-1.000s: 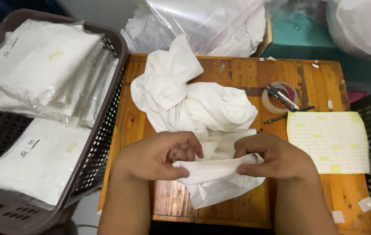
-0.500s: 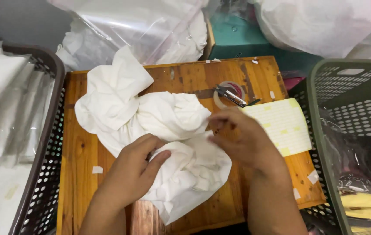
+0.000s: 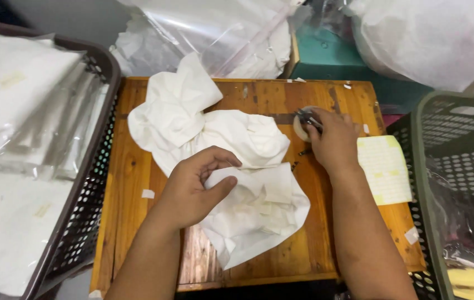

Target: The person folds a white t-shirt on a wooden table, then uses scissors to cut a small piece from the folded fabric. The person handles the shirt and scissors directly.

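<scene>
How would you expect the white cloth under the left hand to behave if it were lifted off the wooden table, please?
The white cloth is crumpled into soft folds, so it would probably hang limp. It looks thin, likely light. The left hand pinches one fold easily, so it seems unlikely to slip.

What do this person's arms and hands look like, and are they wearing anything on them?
Both forearms are bare, with no sleeves in view. The left hand and right hand wear no gloves, and no rings, watch or bracelet show on the fingers or wrists. The fingernails look short and plain.
</scene>
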